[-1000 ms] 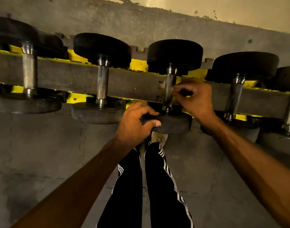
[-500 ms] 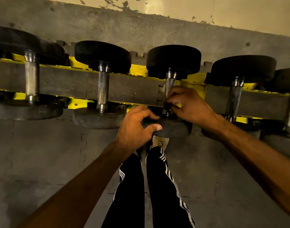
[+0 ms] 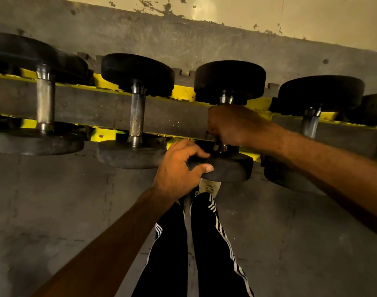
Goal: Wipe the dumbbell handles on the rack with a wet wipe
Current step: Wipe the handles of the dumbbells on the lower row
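Floor: grey interlocking rubber mats, scuffed. Wall behind is yellowish with chipped paint above a grey band. Low rack with two yellow-edged rails carries a row of black-headed dumbbells. Black striped trousers show below.

Worked dumbbell sits mid-row on the rack, between neighbours.

Since half a second ago, the right hand has slid up the handle from the near collar toward the far head. Only both collars show now. Its fingers are curled round the shaft. What lies under them is hidden. Left hand is unchanged: thumb and fingers clamp the rim of the near head.

Long axis runs straight away from the person toward the wall, across both rails and parallel to the other dumbbells.
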### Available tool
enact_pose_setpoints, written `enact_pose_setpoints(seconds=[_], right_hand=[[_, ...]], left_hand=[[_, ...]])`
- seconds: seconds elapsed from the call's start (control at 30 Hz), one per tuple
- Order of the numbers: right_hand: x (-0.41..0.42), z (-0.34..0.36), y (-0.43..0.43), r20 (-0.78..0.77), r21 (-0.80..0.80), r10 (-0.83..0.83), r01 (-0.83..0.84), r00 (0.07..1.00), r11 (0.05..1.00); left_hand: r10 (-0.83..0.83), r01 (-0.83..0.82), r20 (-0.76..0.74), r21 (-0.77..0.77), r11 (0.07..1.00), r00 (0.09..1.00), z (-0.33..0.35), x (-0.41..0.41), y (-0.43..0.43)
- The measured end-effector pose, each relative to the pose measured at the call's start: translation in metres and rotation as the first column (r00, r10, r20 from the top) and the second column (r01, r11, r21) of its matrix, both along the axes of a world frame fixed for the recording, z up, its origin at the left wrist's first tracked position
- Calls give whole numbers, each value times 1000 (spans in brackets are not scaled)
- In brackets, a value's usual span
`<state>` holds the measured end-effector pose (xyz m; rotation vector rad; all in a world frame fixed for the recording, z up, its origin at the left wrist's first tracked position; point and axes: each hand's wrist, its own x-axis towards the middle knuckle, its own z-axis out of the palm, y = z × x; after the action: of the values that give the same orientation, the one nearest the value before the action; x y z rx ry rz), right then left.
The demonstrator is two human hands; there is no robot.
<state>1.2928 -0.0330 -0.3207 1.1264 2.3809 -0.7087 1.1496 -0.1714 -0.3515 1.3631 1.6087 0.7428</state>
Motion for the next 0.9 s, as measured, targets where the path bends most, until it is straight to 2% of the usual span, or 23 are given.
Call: enact_pose_setpoints(seconds=[0.07, 0.13, 0.17, 0.27, 0.3, 0.33, 0.43, 0.5, 0.53, 0.63, 0.7, 0.73, 0.83, 0.87, 0.9], right_hand=[[5, -4, 4, -60, 117, -133, 139, 989, 983], [17, -10, -8, -159, 254, -166, 203, 973, 946], [24, -11, -17, -219, 248, -197, 250, 956, 936], [38, -12, -42, -309, 88, -302, 344, 902, 935], [39, -14, -42, -354, 61, -378, 424, 855, 904], [40, -19, -37, -423, 40, -476, 541, 771, 840], [38, -40, -22, -573, -69, -689, 812, 444, 580], [38, -46, -25, -564, -220, -769, 843, 300, 490], [40, -43, -32, -521, -287, -805, 830, 284, 478], [51, -31, -48, -327, -405, -867, 773, 377, 489], [53, -31, -41, -288, -450, -895, 777, 341, 440], [51, -33, -34, -294, -479, -922, 796, 252, 370], [34, -43, -12, -255, -667, -935, 745, -246, -14], [29, -45, -12, -236, -705, -911, 705, -339, -79], [27, -45, -16, -230, -699, -914, 710, -333, -83]], left_hand=[[12, -12, 3, -7, 1000, 1000, 1, 2, -1], [13, -13, 4, -8, 1000, 1000, 1, 1, -1], [8, -8, 0, -5, 1000, 1000, 0, 1, 0], [10, -10, -1, -8, 1000, 1000, 2, 1, 1], [17, -17, -3, -12, 1000, 1000, 3, 2, 1], [26, -26, -6, -16, 1000, 1000, 4, 4, 0], [28, -28, -13, -29, 999, 1000, 6, 6, -1], [6, -7, -18, -31, 999, 1000, 6, 4, 0], [-7, 7, -21, -35, 999, 1000, 6, 3, 2], [-42, 41, -37, -43, 998, 998, 5, 0, 3], [-47, 45, -47, -32, 998, 998, 4, 0, 2], [-46, 45, -51, -24, 999, 998, 4, 0, 2], [-48, 47, -57, -17, 999, 997, 4, 1, 1], [-52, 51, -57, -17, 999, 997, 3, 1, 1], [-57, 56, -57, -17, 998, 997, 3, 1, 1]])
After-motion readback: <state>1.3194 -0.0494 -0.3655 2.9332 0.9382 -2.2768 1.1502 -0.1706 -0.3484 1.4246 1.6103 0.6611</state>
